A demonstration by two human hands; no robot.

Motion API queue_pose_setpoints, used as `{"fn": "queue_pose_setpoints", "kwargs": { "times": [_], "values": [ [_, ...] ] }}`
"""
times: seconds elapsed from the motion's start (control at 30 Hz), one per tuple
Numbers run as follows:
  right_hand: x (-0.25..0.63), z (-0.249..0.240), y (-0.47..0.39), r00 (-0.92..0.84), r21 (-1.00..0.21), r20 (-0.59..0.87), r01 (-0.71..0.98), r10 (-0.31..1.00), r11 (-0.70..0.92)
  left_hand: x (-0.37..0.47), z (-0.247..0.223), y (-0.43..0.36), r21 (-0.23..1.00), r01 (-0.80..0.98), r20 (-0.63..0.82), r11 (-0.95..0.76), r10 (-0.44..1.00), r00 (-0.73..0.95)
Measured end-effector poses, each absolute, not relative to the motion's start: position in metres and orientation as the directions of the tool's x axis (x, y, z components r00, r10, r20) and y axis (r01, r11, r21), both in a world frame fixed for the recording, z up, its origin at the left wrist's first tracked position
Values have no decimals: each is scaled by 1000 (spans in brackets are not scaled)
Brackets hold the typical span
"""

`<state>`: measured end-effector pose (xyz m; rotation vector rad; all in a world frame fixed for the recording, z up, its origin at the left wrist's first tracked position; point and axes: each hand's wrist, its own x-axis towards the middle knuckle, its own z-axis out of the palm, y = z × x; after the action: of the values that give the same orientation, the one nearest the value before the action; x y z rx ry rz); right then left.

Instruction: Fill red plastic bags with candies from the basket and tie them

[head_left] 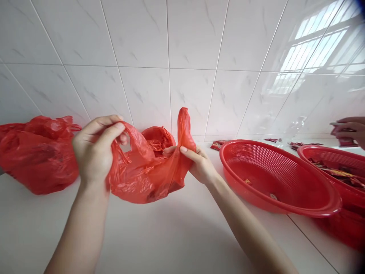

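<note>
A thin red plastic bag (142,177) hangs between my two hands above the white counter. My left hand (95,146) pinches one handle loop of it at the upper left. With thumb and fingers closed, my right hand (198,160) grips the other side, and that handle sticks up above the thumb. The bag sags in the middle, and a dark patch shows near its bottom; I cannot tell what it is. Behind it, against the wall, sits another red bag (161,139), partly hidden by the one I hold.
A full-looking red bag (40,156) stands at the left. To the right, a red perforated basket (273,152) has a few small bits in it. Beyond, another red basket (319,152) holds small packets, near a co-worker's hand (352,129). Red packets (218,144) lie by the tiled wall.
</note>
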<state>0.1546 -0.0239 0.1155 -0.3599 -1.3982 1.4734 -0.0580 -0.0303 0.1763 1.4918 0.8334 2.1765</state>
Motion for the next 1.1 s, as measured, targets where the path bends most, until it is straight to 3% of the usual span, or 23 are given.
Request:
{"fn": "queue_pose_setpoints", "kwargs": {
  "times": [0.13,0.27,0.43,0.53,0.63,0.8,0.93,1.1],
  "values": [
    [161,115,-17,-355,-777,379,-624,855,86,-68,176,-18,719,77,646,-691,623,-440],
    [167,113,-12,-308,-703,343,-710,887,25,-67,171,-16,786,95,607,-611,735,-301],
    [175,118,-13,-220,-647,359,-759,907,72,-65,167,-16,801,204,598,-563,765,-238],
    [177,123,-15,-213,-659,386,-745,898,106,-69,168,-14,859,184,509,-478,838,-196],
    [173,123,-18,-211,-760,364,-630,907,158,-71,169,-14,912,78,409,-402,905,-116],
    [159,116,-24,-65,-940,279,-224,958,258,-64,171,-21,916,-55,397,-397,918,-4],
    [151,113,-30,-65,-962,272,-3,960,272,-54,169,-27,905,-132,421,-404,895,148],
    [148,118,-39,-251,-937,330,29,910,348,-40,161,-31,883,-102,467,-457,841,274]
  ]
}}
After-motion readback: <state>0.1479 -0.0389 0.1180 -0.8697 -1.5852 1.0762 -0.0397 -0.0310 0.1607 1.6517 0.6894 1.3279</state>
